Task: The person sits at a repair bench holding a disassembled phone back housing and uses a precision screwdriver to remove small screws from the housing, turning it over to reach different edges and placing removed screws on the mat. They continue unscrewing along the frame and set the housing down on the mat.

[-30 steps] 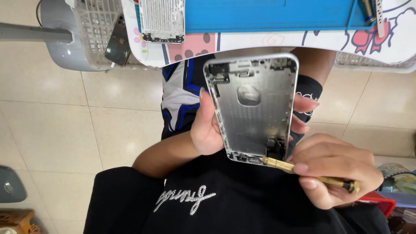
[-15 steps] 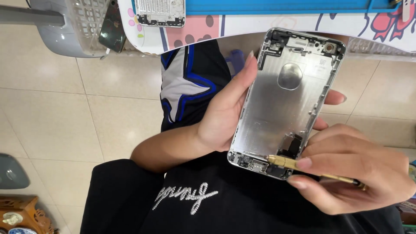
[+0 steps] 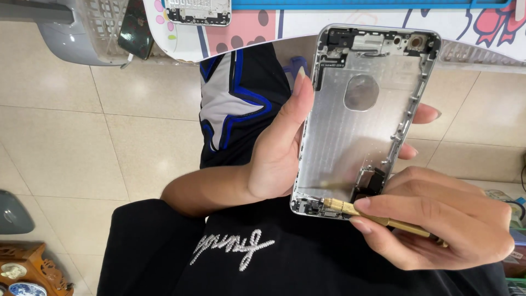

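My left hand [image 3: 276,153] grips a silver metal phone back housing [image 3: 356,137], inner side toward me, thumb along its left edge and fingertips showing past its right edge. The housing is bare apart from small parts at its top and bottom ends. My right hand [image 3: 444,225] pinches a slim brass screwdriver [image 3: 350,209]. Its tip rests at the bottom left corner of the housing, close to a small black part. Both hands are over my lap, above a black shirt and dark shorts.
The table edge with a cartoon-patterned cover [image 3: 246,33] and a blue mat [image 3: 356,4] runs along the top. Another silver housing [image 3: 198,11] lies on it. A grey mesh basket [image 3: 82,33] holds a dark phone [image 3: 136,30]. A carved wooden item [image 3: 27,271] sits on the tiled floor.
The housing has shifted up and to the right and looks larger in view. The screwdriver tip has slid left along the housing's bottom end.
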